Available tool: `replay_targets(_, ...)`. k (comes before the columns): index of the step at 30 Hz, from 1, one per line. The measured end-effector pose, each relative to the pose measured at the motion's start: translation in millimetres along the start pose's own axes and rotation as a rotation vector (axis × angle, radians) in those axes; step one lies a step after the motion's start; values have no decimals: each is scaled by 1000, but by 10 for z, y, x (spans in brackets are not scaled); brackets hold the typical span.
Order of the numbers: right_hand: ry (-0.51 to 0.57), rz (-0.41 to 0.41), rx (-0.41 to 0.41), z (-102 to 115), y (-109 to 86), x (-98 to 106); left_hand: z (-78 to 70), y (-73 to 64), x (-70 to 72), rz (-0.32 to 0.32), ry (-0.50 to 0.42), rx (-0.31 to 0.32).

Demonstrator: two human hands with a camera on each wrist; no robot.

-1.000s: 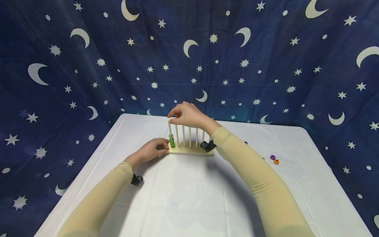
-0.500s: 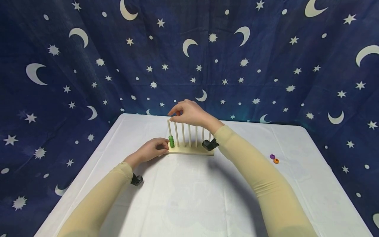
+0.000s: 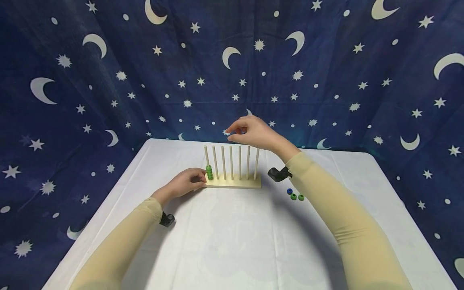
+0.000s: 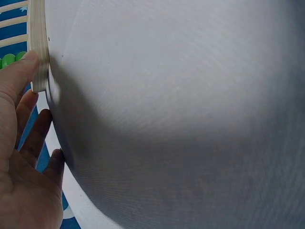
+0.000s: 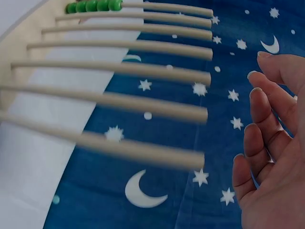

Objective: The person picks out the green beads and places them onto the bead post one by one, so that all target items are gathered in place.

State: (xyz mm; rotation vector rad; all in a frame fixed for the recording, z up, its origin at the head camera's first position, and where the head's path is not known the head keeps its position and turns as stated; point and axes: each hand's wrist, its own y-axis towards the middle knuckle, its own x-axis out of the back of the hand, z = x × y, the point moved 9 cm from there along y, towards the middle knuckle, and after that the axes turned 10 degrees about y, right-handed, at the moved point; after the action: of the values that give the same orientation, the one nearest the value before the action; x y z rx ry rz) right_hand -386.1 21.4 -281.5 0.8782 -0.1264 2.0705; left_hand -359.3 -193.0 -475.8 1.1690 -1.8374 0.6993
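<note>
A wooden peg rack (image 3: pixel 232 183) with a row of upright pegs stands on the table. Several green beads (image 3: pixel 209 172) are stacked at the foot of its leftmost peg; in the right wrist view the same green beads (image 5: pixel 95 5) sit against one another. My left hand (image 3: pixel 185 182) holds the rack's left end, thumb on the front edge of the base and the other fingers at its end and behind. Above the pegs, my right hand (image 3: pixel 251 131) hovers with fingers loosely bent, and nothing shows between thumb and fingertips in the right wrist view.
To the right of the rack lie a loose blue bead (image 3: pixel 289 191) and two loose green beads (image 3: pixel 297 197), beside the right forearm. A white cloth (image 3: pixel 232 237) covers the table. A dark blue curtain (image 3: pixel 203 60) with moons and stars hangs behind.
The top green bead has slid down onto the stack. My right hand has left the leftmost peg, moving right and up. The forearm now hides the purple and orange beads; my left hand stays put.
</note>
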Motion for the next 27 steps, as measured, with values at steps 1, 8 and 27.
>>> replay_targets(1, -1, -7, -9, -21, -36, 42, 0, -1, -3, 0, 0, 0)
replay_targets(8, -8, -58, -97, -184, -320, 308, -4, -8, -6, -5, 5, 1)
replay_targets(27, -66, -101, -231, -719, -983, 532, 9, 5, -10, 5, -7, 2)
